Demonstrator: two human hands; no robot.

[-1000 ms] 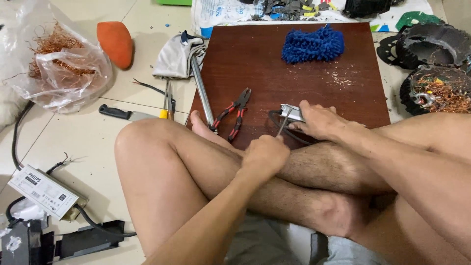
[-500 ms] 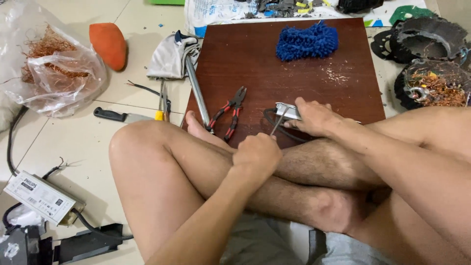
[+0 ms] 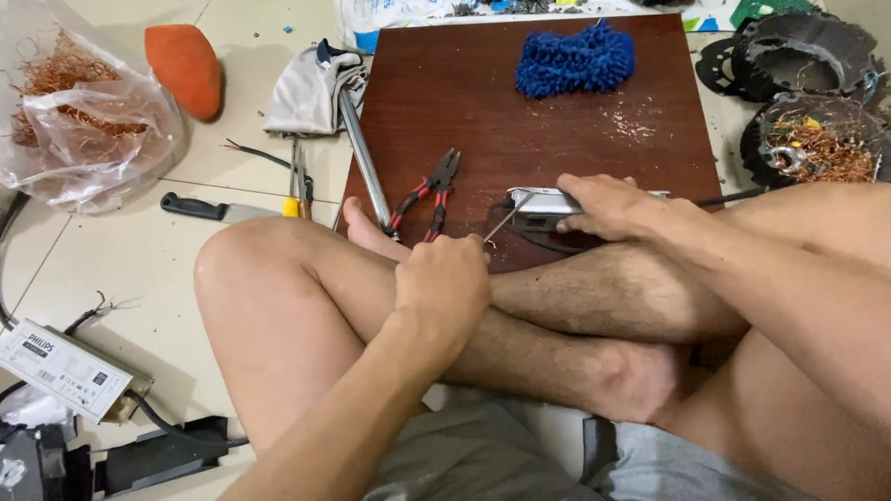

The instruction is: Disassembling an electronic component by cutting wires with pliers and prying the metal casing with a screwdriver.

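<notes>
While the right hand (image 3: 613,206) gripped a small silver device (image 3: 543,201) at centre frame, the fisted left hand (image 3: 444,278) held a thin tool (image 3: 506,223) against it; a white rectangular labelled box (image 3: 65,369) lay lower left.

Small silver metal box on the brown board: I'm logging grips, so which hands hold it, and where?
The right hand presses on the small silver metal box from above; the left hand grips a thin tool by its handle.

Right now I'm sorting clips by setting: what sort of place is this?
Probably an informal floor workshop for scrap electrical salvage: a bag of copper wire, stripped motor stators, and red-handled pliers on a brown board over floor tiles.
</notes>
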